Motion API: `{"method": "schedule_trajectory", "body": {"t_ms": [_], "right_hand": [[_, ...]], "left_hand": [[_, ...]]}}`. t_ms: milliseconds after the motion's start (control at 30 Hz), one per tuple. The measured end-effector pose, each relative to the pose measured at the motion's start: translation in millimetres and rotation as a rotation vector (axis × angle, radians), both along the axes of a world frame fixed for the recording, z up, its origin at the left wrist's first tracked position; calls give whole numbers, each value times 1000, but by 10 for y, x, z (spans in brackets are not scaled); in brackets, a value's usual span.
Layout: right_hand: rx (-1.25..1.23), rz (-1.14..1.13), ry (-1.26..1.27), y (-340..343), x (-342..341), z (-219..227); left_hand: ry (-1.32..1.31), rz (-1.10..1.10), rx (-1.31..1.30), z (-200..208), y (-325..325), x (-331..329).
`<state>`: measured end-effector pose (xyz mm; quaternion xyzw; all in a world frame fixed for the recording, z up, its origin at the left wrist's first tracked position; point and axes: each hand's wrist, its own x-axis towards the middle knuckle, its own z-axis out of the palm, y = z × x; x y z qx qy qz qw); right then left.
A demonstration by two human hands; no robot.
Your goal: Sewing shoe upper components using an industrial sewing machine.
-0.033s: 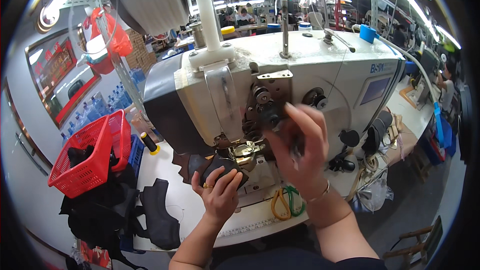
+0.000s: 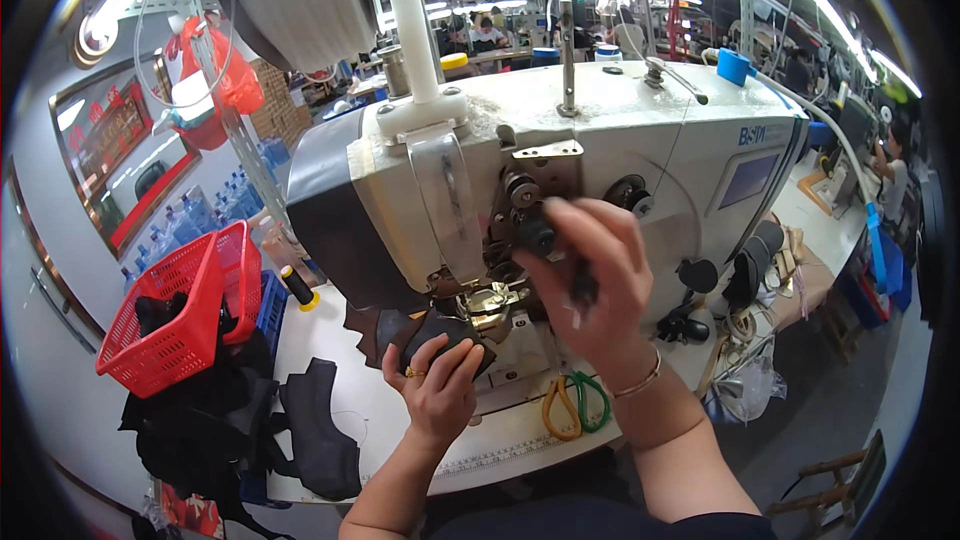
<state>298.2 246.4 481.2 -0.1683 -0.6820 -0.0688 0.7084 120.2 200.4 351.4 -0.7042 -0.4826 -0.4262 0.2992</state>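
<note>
My left hand (image 2: 440, 380), wearing a ring, presses its bent fingers on a dark curved shoe-upper piece (image 2: 450, 332) beside the needle area of a large white sewing machine (image 2: 620, 130). Brown, jagged-edged material (image 2: 372, 335) shows beside that piece. Higher up, my right hand (image 2: 598, 275) is raised to the machine's front, thumb and forefinger around a black knob (image 2: 537, 235) below the round metal tension discs (image 2: 522, 192). Motion smears its fingertips. A small dark object (image 2: 584, 285) shows under the right palm; its kind is unclear.
Orange-and-green-handled snips (image 2: 575, 408) lie near the table's front edge. A black cut piece (image 2: 322, 430) and a thread spool (image 2: 298, 285) are on the left, beside red baskets (image 2: 165, 315) over dark fabric. Dark parts (image 2: 755, 265) lie at the right. A white thread reel (image 2: 300, 5) hangs above.
My right hand has shifted slightly left, its thumb and forefinger now closer around the black knob. The left hand and the dark piece have stayed in place.
</note>
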Motion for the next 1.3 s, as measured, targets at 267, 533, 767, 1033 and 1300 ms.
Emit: {"method": "schedule_trajectory", "body": {"t_ms": [267,533,767,1033,1300], "right_hand": [[168,-191,82,144,-35,65],[-938,317,-53,22,-123,-1196],[-1480,952,93,72,-197,-1331],[-1283,858,70,-25,-245,-1220],[-1282,791,58,-32,-240,-1230]], "left_hand": [[1,-21,-5,12,24,21],[-5,-63,5,-36,50,11],[2,-77,43,-88,81,-49],[11,-128,46,3,42,-108],[2,-185,45,22,82,-136]]}}
